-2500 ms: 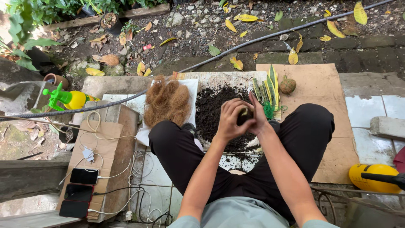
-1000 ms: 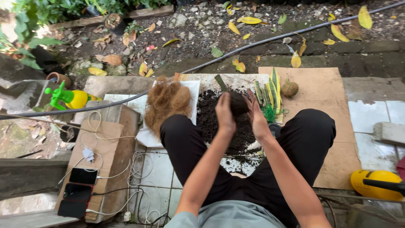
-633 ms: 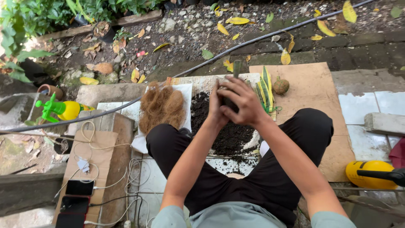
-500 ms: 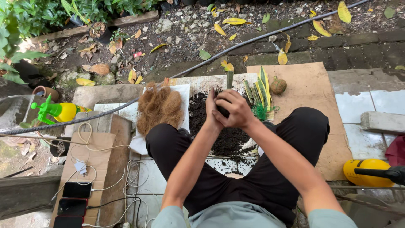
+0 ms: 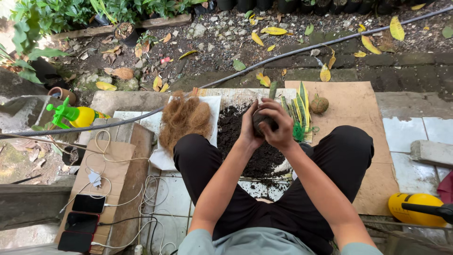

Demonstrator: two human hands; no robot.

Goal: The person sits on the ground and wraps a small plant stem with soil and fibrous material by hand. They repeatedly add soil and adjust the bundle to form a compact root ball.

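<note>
Soil ball is cupped between left hand and right hand — both closed around it. Held above soil pile — coir fibre clump just beside.

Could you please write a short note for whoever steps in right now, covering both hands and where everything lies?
Left hand and right hand: both cupped around a dark soil ball, a green shoot sticking up from it.
Below them: loose soil pile.
Left of it: brown fibre on a white sheet.
Right: striped leaf cuttings and a finished round ball on cardboard.
Fibre untouched; ball not wrapped.
</note>
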